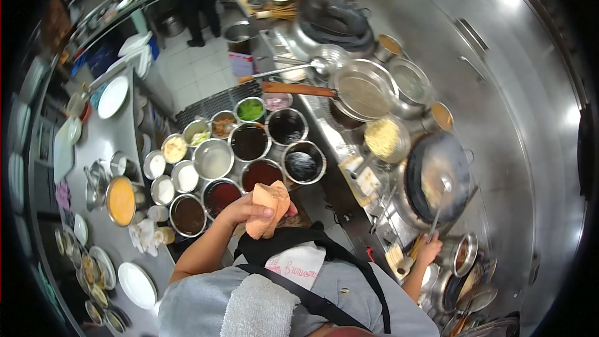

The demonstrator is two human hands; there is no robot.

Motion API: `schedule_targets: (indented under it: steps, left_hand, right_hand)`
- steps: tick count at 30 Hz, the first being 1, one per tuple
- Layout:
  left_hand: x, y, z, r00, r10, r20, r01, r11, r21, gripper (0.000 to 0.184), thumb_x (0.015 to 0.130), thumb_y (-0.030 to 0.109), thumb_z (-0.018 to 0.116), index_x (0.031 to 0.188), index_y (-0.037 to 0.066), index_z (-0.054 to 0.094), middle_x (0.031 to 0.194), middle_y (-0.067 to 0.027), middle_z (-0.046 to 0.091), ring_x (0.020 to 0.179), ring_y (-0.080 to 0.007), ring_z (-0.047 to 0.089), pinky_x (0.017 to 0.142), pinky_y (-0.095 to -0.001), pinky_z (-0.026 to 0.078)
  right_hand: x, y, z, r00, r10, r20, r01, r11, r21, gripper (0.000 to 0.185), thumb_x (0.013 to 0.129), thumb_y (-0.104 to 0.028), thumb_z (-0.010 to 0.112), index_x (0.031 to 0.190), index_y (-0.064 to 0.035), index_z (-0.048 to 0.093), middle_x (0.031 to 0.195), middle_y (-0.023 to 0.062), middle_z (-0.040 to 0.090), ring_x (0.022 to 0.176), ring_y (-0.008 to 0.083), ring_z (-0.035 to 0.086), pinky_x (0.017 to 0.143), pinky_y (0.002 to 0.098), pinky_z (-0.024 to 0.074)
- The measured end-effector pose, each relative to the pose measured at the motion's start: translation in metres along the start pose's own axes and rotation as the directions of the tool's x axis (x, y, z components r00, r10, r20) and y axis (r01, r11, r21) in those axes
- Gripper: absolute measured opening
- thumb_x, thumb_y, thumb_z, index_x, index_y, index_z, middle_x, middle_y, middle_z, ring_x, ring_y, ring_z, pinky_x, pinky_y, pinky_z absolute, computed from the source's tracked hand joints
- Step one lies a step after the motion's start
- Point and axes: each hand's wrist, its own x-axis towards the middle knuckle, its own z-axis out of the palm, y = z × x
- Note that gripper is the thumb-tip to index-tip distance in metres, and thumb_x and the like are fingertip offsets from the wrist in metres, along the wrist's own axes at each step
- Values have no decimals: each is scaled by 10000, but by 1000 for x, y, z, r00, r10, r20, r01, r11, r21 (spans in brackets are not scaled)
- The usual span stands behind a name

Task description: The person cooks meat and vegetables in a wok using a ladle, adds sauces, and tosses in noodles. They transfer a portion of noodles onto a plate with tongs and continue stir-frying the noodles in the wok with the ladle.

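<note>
My left hand [240, 212] is closed around a folded orange cloth [269, 215], held in front of my apron; some of its fingertips show past the cloth's right side. In my right hand [428, 252] is the handle of a long metal ladle [441, 203]. Its bowl end rests inside a dark wok [417, 178] on the stove. Steam blurs the food in there, so I cannot tell what it is. Just beyond the wok, a strainer [405, 145] holds yellow noodles [382, 136]. A metal pot [468, 249] stands near my right hand.
Several metal bowls of sauces and ingredients, such as dark sauce [248, 141] and chopped greens [250, 109], crowd ahead. A wooden-handled pan [368, 90] lies across the stove. White plates [137, 284] line the left counter. Another person [190, 0] stands at the back.
</note>
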Motion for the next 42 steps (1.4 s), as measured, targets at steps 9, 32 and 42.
schedule_targets:
  steps: [9, 32, 42]
  left_hand:
    - [-100, 0, -65, 945, 157, -287, -177, 983, -43, 710, 639, 392, 804, 1145, -42, 559, 1123, -190, 620, 1036, -255, 611, 907, -339, 483]
    - [-190, -19, -80, 690, 250, -679, -395, 917, -63, 672, 628, 321, 813, 1114, -54, 538, 1104, -185, 614, 952, -211, 608, 810, -322, 507]
    - [-155, -5, -83, 821, 182, -542, -252, 966, -57, 672, 622, 332, 796, 1092, -76, 541, 1088, -195, 603, 897, -197, 605, 758, -291, 504]
  right_hand:
    - [-38, -438, -60, 546, -806, 228, 342, 463, 818, 380, 890, -211, 650, 1216, -20, 610, 1058, 194, 685, 955, 246, 673, 816, 348, 516]
    - [-127, -746, 58, 416, -906, 79, 634, 351, 689, 330, 813, -325, 709, 1001, -54, 698, 968, 180, 686, 875, 356, 653, 777, 426, 516]
    - [-109, -686, 58, 227, -768, 600, -903, 64, 424, 210, 870, -262, 715, 835, -144, 545, 671, -15, 523, 558, 88, 513, 452, 236, 406]
